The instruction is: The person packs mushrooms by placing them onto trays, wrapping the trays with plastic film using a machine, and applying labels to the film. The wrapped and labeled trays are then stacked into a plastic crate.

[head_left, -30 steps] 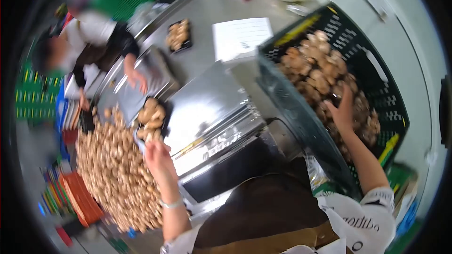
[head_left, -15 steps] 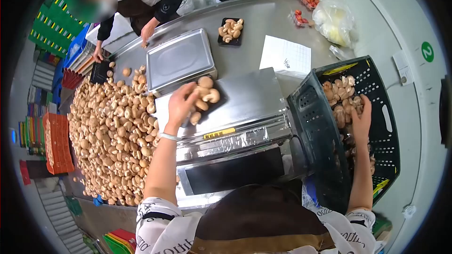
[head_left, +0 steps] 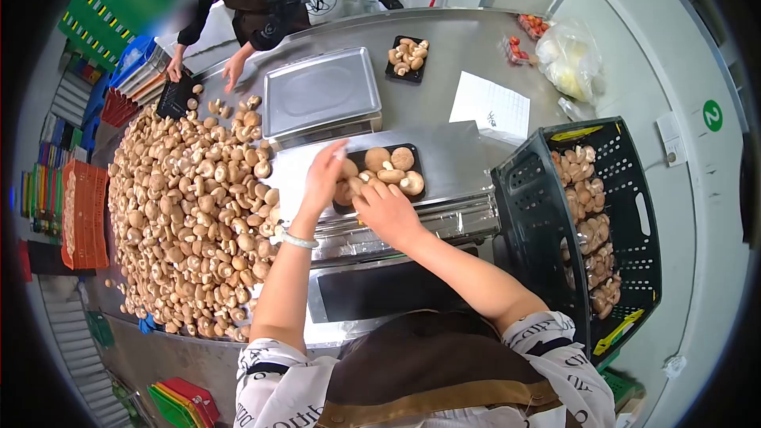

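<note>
A black tray of shiitake mushrooms sits on the steel wrapping machine in front of me. My right hand reaches over the tray's near edge, its fingers bent onto a mushroom there; the thumb is hidden. At the tray's left end is my left hand, open, its fingers stretched away from me and slightly blurred. It is beside the leftmost mushrooms and partly covers them. A large heap of loose shiitake spreads to the left.
Wrapped mushroom packs lie in a dark green crate on the right. Beyond the machine are a steel scale, another filled tray, a paper sheet and a plastic bag. Across the table, a person holds a black tray.
My right hand has left the crate and come to the tray on the machine. My left hand has shifted slightly to the tray's left end. The other person's hand has moved slightly over the heap.
</note>
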A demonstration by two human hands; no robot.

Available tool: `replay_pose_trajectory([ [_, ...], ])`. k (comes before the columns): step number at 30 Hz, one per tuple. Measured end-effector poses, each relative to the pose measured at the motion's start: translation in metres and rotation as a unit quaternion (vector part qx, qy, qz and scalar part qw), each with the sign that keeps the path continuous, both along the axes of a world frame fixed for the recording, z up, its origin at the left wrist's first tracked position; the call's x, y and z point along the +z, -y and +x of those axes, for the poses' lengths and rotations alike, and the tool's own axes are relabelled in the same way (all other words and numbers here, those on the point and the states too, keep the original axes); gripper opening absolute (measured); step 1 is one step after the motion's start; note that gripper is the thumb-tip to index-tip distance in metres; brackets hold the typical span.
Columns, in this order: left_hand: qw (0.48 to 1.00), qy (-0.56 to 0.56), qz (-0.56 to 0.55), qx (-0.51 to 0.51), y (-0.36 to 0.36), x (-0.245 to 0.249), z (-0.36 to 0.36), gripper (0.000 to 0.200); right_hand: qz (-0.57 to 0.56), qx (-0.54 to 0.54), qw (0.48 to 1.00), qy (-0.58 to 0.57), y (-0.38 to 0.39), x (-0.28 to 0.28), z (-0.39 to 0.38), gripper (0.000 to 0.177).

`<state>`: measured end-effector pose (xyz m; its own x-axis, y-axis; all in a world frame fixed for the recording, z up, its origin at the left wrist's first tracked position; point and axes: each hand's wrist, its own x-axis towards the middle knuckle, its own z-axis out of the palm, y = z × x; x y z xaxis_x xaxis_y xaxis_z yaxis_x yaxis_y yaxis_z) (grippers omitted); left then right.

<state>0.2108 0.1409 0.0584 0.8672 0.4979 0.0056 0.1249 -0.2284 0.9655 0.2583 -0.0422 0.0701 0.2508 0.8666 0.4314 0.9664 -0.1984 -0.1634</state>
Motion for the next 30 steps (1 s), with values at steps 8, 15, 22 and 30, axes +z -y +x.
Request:
replay_pose_trajectory([
  [8, 0.981, 0.045, 0.185, -0.027, 0.013, -0.022, -0.012, 0.033, -0.034, 0.091, 0.993, -0.068, 0.017, 0.01, 0.019, 0.024],
  [15, 0.981, 0.072, 0.172, 0.051, 0.021, -0.02, -0.004, 0.032, 0.036, 0.003, 0.992, -0.118, -0.011, 0.019, 0.064, 0.034],
  [22, 0.981, 0.062, 0.183, 0.009, 0.019, -0.021, -0.005, 0.031, 0.136, -0.102, 0.922, -0.348, 0.018, 0.005, 0.089, 0.019],
  [30, 0.924, -0.153, 0.277, 0.214, 0.0, 0.001, -0.144, 0.017, -0.005, -0.264, 0.945, -0.194, 0.156, 0.007, 0.064, 0.025],
])
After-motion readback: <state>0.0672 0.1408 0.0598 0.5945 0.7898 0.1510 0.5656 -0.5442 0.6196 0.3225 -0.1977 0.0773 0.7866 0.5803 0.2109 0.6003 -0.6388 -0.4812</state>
